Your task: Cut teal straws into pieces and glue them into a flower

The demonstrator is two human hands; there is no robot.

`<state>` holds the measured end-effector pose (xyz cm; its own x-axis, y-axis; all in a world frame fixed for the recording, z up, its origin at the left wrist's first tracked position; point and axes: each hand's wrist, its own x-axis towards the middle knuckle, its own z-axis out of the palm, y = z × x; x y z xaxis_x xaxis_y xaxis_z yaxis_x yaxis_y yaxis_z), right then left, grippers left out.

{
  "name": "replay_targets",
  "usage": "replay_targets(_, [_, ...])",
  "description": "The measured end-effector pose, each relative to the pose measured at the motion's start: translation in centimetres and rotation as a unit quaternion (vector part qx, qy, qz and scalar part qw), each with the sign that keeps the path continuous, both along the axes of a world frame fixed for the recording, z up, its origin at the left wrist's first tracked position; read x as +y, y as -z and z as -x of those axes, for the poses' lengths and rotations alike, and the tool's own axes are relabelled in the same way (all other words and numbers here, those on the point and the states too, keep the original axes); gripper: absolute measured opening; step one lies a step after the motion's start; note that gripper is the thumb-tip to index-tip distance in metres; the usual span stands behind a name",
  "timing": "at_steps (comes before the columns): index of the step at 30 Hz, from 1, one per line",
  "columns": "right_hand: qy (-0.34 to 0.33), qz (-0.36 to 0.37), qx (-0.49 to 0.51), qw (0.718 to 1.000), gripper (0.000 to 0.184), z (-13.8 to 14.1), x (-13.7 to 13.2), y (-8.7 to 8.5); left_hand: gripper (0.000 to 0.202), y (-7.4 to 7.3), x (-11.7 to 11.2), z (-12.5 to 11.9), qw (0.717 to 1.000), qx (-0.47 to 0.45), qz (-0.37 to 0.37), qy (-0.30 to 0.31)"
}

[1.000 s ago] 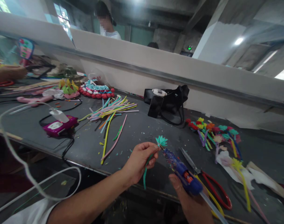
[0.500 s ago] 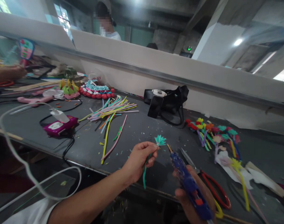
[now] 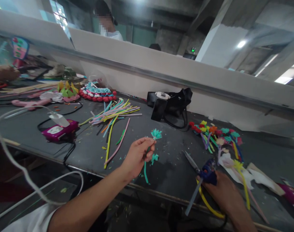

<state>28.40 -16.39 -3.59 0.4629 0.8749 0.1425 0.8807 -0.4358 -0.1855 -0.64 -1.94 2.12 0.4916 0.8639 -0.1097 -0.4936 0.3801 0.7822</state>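
Note:
My left hand (image 3: 137, 156) pinches a teal flower (image 3: 156, 134) of fuzzy craft stems just below its petals, near the middle of the table. A teal stem (image 3: 146, 174) hangs beneath my fingers, and a small curled teal piece (image 3: 155, 158) shows just below them. At the right, my right hand (image 3: 225, 191) is closed round a blue hot glue gun (image 3: 209, 171). A clear glue stick (image 3: 194, 197) points out of it toward the table's front edge. Scissors (image 3: 191, 159) lie beside the glue gun, their handles partly hidden by it and my hand.
Loose craft stems (image 3: 115, 112) lie left of centre. Behind are a black bag (image 3: 177, 103) and a beaded piece (image 3: 97, 92). Finished flowers (image 3: 216, 132) are at the right. A purple power strip (image 3: 61, 130) with a white cable stands left. Another person's hand (image 3: 4, 74) is far left.
My right hand has moved right with the glue gun, away from the flower, and the gun has turned. My left hand, still pinching the flower, has shifted slightly left and up in view.

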Motion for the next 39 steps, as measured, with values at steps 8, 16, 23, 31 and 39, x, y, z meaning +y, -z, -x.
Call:
replay_targets(8, [-0.014,0.025,0.005,1.000,0.046,-0.5,-1.2,-0.3,0.018,0.2,-0.1,0.0,1.000,-0.005,-0.009,0.006])
replay_targets(16, [-0.127,-0.136,0.085,0.979,0.030,8.7,3.9,-3.8,0.021,0.4,-0.1,-0.1,1.000,-0.002,-0.012,0.008])
replay_targets(23, [-0.223,-0.064,0.066,0.970,0.024,13.9,9.5,-1.7,0.022,0.7,0.0,-0.3,1.000,0.002,-0.013,-0.005])
replay_targets(31, [-0.216,-0.095,0.095,0.967,0.019,13.8,9.3,-0.9,0.021,0.9,-0.2,-0.4,1.000,0.007,-0.013,0.006])
replay_targets(39, [-0.223,-0.139,0.158,0.952,0.023,13.4,8.5,-0.6,0.021,0.8,-0.8,-0.8,0.999,0.029,-0.020,0.013])
